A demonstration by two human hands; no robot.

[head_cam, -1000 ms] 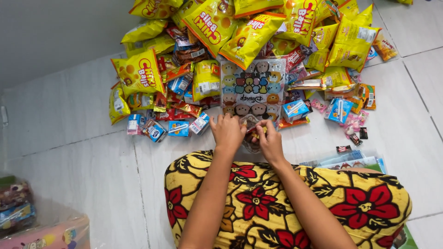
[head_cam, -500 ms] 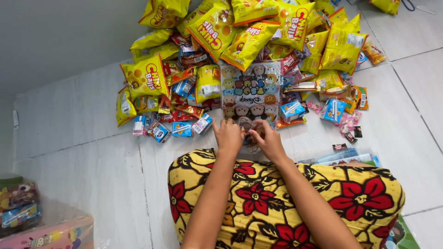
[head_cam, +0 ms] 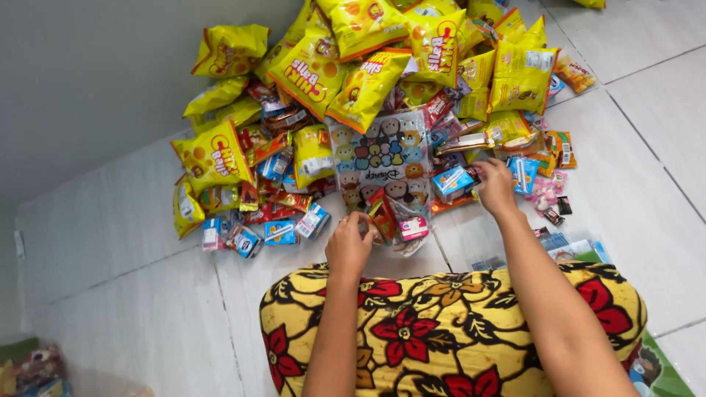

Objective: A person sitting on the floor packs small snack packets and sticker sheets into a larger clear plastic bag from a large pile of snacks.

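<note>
A clear plastic bag printed with cartoon faces (head_cam: 379,154) lies on the white tile floor in front of me, its mouth towards my lap. Small red, orange and pink snack packets (head_cam: 393,220) show inside the mouth. My left hand (head_cam: 349,246) pinches the bag's near edge at the left of the opening. My right hand (head_cam: 494,187) is stretched out to the right of the bag, fingers down on the small packets between two little blue cartons (head_cam: 452,182). Whether it grips one is hidden.
A big heap of yellow snack bags (head_cam: 368,81) and small packets fills the floor beyond the bag, against a grey wall (head_cam: 88,73). Several blue cartons (head_cam: 279,231) lie at the left, pink sweets (head_cam: 546,190) at the right. Flat printed bags (head_cam: 566,248) lie by my right knee.
My right hand has left the bag's mouth and reached out to the right into the small packets. My left hand stays on the bag's edge. The view has shifted down and left.
</note>
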